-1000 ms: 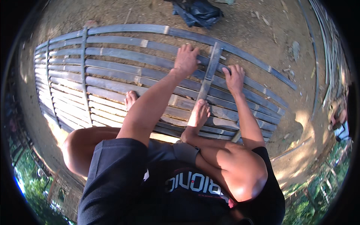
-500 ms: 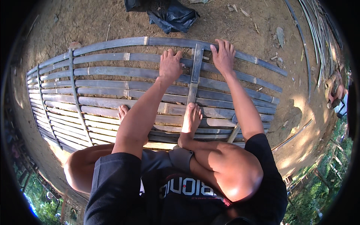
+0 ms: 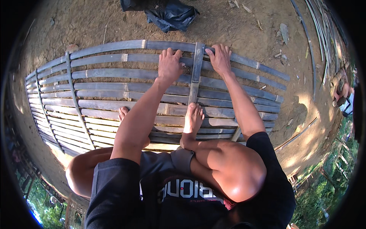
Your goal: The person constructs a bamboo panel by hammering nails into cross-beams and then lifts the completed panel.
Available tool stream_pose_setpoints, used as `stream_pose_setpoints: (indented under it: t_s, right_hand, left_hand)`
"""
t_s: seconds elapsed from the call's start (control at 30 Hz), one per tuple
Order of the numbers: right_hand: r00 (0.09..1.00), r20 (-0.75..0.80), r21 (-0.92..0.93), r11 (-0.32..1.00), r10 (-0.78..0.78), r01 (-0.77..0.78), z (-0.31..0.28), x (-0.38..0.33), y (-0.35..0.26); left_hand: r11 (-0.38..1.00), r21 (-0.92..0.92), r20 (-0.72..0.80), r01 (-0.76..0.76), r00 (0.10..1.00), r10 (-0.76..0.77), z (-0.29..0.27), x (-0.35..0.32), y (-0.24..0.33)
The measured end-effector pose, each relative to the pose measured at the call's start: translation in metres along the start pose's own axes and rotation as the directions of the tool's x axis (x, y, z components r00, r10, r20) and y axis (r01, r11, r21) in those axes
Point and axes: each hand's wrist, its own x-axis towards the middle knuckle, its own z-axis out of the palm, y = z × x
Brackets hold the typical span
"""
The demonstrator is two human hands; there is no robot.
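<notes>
A lattice of dark, split bamboo slats (image 3: 103,73) lies on the ground before me, with crosspieces set across it. My left hand (image 3: 170,68) has its fingers curled over the second slat from the far edge, left of the middle crosspiece (image 3: 196,68). Just right of that crosspiece, my right hand (image 3: 220,60) grips the outermost slat (image 3: 248,63), its thumb beside the crosspiece end. The slats hide the undersides of both grips. My bare right foot (image 3: 193,118) presses on the near part of the middle crosspiece; my left foot (image 3: 123,113) is partly behind my left forearm.
Black plastic sheeting (image 3: 171,17) lies on the soil beyond the lattice. Long thin strips (image 3: 318,34) are heaped at the far right, with a single dark strip (image 3: 305,38) beside them. Two more crosspieces (image 3: 76,95) span the left part of the lattice.
My right hand has shifted slightly left and nearer, its fingers more curled. The outermost slat has come nearer, so the middle crosspiece's end now reaches its far edge. My left hand has barely moved.
</notes>
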Motion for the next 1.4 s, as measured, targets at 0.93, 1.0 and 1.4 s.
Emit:
stream_pose_setpoints:
  t_s: [0.93, 1.0, 1.4]
  right_hand:
    - [0.999, -0.052, -0.032, 0.999, 0.017, -0.018, 0.006, -0.015, -0.005]
    - [0.998, -0.048, -0.030, 0.999, 0.033, -0.035, 0.004, -0.016, -0.005]
    - [0.996, -0.079, -0.030, 0.999, 0.034, -0.037, 0.007, -0.024, -0.011]
  left_hand:
    - [0.949, -0.307, -0.120, 0.075, 0.986, -0.116, -0.035, -0.006, 0.015]
    - [0.967, -0.208, -0.215, -0.150, 0.971, 0.104, -0.036, 0.005, 0.013]
    - [0.979, -0.112, -0.119, -0.169, 0.981, 0.156, 0.026, 0.045, -0.007]
